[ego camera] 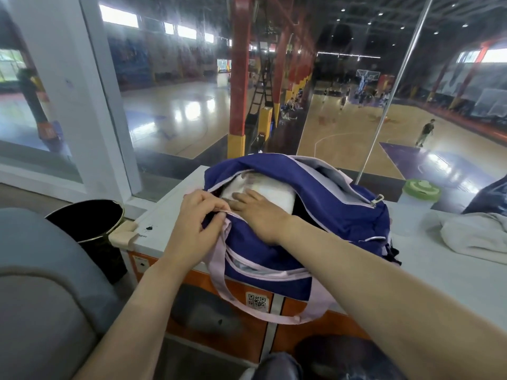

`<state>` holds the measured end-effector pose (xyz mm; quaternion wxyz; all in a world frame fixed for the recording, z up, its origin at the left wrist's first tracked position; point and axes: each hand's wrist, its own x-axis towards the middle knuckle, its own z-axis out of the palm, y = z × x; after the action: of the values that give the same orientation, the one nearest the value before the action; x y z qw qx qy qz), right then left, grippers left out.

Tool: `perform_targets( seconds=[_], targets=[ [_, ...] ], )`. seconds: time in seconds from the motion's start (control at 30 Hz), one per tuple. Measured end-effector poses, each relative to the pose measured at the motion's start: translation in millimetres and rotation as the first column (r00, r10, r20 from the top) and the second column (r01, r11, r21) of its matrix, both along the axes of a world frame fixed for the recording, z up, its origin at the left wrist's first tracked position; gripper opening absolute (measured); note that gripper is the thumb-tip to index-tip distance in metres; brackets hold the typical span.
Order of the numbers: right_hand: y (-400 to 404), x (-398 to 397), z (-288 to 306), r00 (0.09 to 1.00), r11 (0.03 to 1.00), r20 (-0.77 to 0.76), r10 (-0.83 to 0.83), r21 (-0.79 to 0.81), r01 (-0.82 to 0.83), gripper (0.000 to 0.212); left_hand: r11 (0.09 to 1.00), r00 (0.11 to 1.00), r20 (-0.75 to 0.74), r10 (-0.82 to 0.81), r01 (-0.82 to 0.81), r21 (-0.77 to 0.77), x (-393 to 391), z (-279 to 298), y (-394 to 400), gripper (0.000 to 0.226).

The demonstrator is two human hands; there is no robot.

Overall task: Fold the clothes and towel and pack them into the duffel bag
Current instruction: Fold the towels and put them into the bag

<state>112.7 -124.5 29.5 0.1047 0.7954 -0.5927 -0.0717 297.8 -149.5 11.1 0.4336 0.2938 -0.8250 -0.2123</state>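
A navy duffel bag (329,215) with pale pink straps lies unzipped on the white table top (428,270). A folded white garment (274,192) sits inside its mouth. My left hand (199,218) pinches the bag's near opening edge at the left and holds it back. My right hand (260,212) reaches into the bag, its flat fingers pressing down on the white garment. A white towel (477,237) lies crumpled on the table at the right. A dark blue garment (491,198) shows at the right edge.
A green-lidded container (421,189) stands behind the bag on the right. A black bin (87,223) sits on the floor to the left. A grey chair back (41,297) fills the near left. Glass panes ahead overlook a basketball court.
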Motion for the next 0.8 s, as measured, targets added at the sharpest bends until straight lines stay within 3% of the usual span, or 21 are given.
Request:
perform_targets(
  seconds=[0.07, 0.1, 0.17, 0.2, 0.23, 0.33, 0.4, 0.47, 0.53, 0.8],
  targets=[
    [0, -1, 5, 0.989, 0.999, 0.147, 0.006, 0.035, -0.011, 0.062, 1.000, 1.000, 0.011, -0.021, 0.021, -0.015, -2, 8, -2, 0.016],
    [1, -2, 7, 0.956, 1.000, 0.294, 0.009, 0.024, -0.017, 0.056, 0.999, 0.999, -0.001, -0.032, 0.032, -0.021, -4, 14, -2, 0.019],
    [4, -5, 13, 0.794, 0.997, 0.608, 0.010, -0.064, 0.037, 0.042, 0.999, 0.999, 0.010, -0.036, 0.036, 0.000, -11, 26, -1, 0.025],
    [7, -8, 17, 0.728, 0.988, 0.685, -0.010, -0.106, 0.113, 0.038, 1.000, 0.998, 0.057, -0.025, 0.024, 0.011, -18, 32, -1, 0.027],
    [9, -13, 20, 0.712, 0.972, 0.701, -0.052, -0.128, 0.197, 0.037, 1.000, 0.991, 0.132, -0.011, 0.010, 0.011, -27, 37, -3, 0.028],
    [15, -35, 25, 0.776, 0.921, 0.576, -0.255, -0.098, 0.376, 0.040, 0.998, 0.919, 0.391, -0.048, 0.059, -0.014, -62, 43, -18, 0.039],
    [18, -48, 25, 0.767, 0.892, 0.527, -0.366, -0.036, 0.451, 0.046, 0.996, 0.814, 0.575, -0.079, 0.093, 0.006, -86, 41, -28, 0.049],
    [20, -56, 22, 0.736, 0.869, 0.536, -0.414, -0.008, 0.495, 0.053, 0.999, 0.703, 0.710, -0.040, 0.029, 0.028, -103, 36, -40, 0.051],
    [20, -61, 18, 0.702, 0.851, 0.556, -0.445, 0.017, 0.526, 0.058, 0.998, 0.659, 0.752, -0.001, -0.050, 0.046, -111, 29, -53, 0.057],
    [29, -61, -2, 0.651, 0.853, 0.603, -0.461, 0.097, 0.513, 0.063, 0.971, 0.661, 0.747, 0.078, -0.221, 0.094, -124, 19, -60, 0.071]
  ],
)
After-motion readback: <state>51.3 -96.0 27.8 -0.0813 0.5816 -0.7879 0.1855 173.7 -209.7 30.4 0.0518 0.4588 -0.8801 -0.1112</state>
